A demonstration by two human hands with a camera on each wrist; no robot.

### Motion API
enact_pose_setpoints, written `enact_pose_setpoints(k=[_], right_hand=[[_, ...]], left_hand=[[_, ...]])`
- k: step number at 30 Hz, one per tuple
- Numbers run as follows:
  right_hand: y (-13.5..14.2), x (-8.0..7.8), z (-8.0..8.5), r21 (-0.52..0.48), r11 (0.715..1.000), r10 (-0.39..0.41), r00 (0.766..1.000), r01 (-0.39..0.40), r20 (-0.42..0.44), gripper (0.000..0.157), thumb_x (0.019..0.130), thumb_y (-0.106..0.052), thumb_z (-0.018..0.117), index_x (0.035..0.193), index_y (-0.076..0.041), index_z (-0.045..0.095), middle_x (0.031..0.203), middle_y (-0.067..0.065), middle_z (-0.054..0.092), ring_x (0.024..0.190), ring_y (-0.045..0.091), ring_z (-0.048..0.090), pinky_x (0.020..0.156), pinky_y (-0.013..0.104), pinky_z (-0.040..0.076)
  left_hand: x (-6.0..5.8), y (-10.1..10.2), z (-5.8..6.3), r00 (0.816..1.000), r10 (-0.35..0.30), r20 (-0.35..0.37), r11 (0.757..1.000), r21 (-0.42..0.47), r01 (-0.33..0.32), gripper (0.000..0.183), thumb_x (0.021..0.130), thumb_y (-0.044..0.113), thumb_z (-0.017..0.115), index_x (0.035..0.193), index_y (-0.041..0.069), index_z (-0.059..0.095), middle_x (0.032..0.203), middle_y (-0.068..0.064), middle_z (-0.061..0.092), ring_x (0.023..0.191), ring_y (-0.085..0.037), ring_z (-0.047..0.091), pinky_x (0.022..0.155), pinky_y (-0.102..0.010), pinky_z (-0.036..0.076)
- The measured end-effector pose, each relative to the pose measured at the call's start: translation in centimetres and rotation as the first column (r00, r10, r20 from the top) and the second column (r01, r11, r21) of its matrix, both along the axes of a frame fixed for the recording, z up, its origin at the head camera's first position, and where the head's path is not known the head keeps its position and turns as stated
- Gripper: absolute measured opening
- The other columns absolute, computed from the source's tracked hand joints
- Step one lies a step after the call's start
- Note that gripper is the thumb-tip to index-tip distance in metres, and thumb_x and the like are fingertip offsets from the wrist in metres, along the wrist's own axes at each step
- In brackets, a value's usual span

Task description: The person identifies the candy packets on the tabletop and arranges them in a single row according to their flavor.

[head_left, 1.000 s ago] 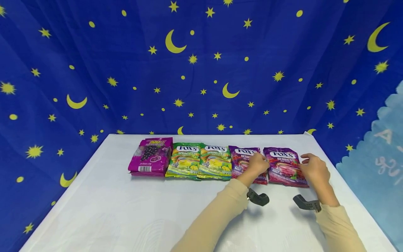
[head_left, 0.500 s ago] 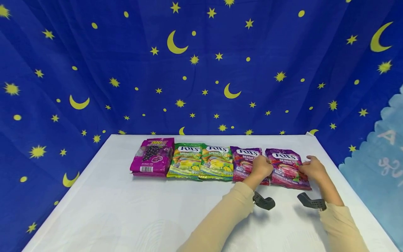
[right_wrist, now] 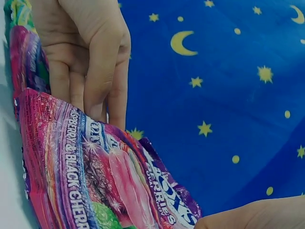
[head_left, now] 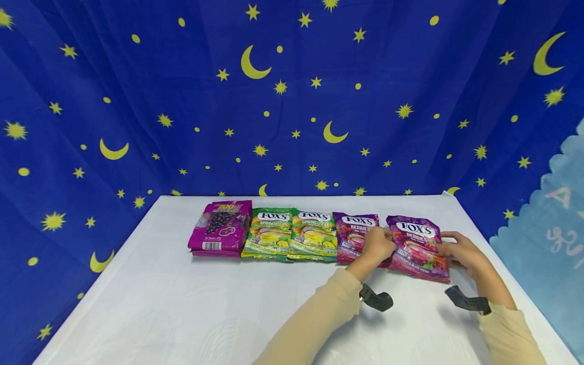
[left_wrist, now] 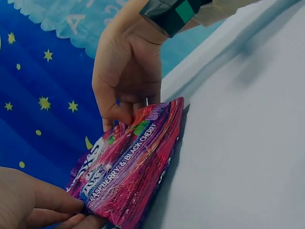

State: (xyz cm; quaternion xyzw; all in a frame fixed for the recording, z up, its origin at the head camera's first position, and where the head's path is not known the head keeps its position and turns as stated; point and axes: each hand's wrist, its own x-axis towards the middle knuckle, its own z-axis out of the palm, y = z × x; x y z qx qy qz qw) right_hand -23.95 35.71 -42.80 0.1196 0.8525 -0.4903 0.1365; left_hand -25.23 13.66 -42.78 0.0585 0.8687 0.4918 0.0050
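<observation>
A purple-red Fox's Berries candy bag at the right end of a row is held by both hands, one at each side edge. My left hand pinches its left edge, in front of part of a second berries candy bag. On the other side my right hand grips the right edge, thumb over the front. In the left wrist view the held bag stands tilted up from the white surface, and the right hand's fingertips are partly hidden behind it. The right wrist view shows the left hand at the bag's far edge.
Left of the berries bags lie two green-yellow Fox's Spring Tea bags and a magenta grape-pictured bag. All rest on a white table. A blue star-and-moon cloth hangs behind.
The rightmost berries bag has shifted a little right and toward me, its front more raised to view. My right hand has moved right and nearer; the left hand now pinches the bag's left edge.
</observation>
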Motion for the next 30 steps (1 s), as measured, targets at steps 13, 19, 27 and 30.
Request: enact_pose_setpoints(k=[13, 19, 27, 30], right_hand=[[-2.9, 3.5, 1.4, 0.009, 0.996, 0.084, 0.992, -0.084, -0.098, 0.070, 0.095, -0.017, 0.056, 0.141, 0.013, 0.014, 0.137, 0.041, 0.033, 0.094, 0.020, 0.058, 0.071, 0.029, 0.051], [-5.1, 4.9, 0.7, 0.032, 0.992, 0.123, 0.965, -0.118, -0.234, 0.062, 0.095, -0.010, 0.055, 0.139, 0.014, 0.018, 0.135, 0.042, 0.037, 0.092, 0.018, 0.063, 0.069, 0.027, 0.055], [-8.2, 5.6, 0.1, -0.047, 0.994, 0.081, 0.948, -0.101, -0.308, 0.059, 0.090, -0.003, 0.058, 0.137, 0.010, 0.024, 0.128, 0.041, 0.046, 0.083, 0.019, 0.066, 0.064, 0.030, 0.057], [-9.5, 5.7, -0.1, -0.074, 0.994, 0.058, 0.949, -0.085, -0.311, 0.058, 0.089, -0.002, 0.058, 0.137, 0.008, 0.026, 0.125, 0.039, 0.050, 0.079, 0.013, 0.064, 0.063, 0.030, 0.056]], left_hand=[[2.1, -3.6, -0.1, 0.983, -0.114, 0.141, 0.930, 0.362, 0.056, 0.027, 0.081, -0.011, 0.069, 0.106, -0.002, 0.070, 0.084, -0.003, 0.067, 0.072, -0.015, 0.066, 0.060, -0.027, 0.057], [2.5, -5.6, -0.1, 0.986, -0.117, 0.120, 0.948, 0.308, 0.075, 0.021, 0.083, -0.005, 0.070, 0.104, -0.001, 0.069, 0.088, -0.006, 0.068, 0.068, -0.012, 0.065, 0.056, -0.027, 0.057], [3.4, -9.1, -0.2, 0.988, -0.131, 0.076, 0.961, 0.256, 0.108, 0.024, 0.084, -0.003, 0.069, 0.109, 0.000, 0.068, 0.088, -0.003, 0.066, 0.069, -0.010, 0.063, 0.054, -0.025, 0.056], [3.8, -10.4, -0.2, 0.989, -0.129, 0.065, 0.958, 0.267, 0.108, 0.023, 0.086, -0.001, 0.069, 0.108, -0.001, 0.067, 0.087, -0.002, 0.065, 0.065, -0.012, 0.063, 0.053, -0.026, 0.056]])
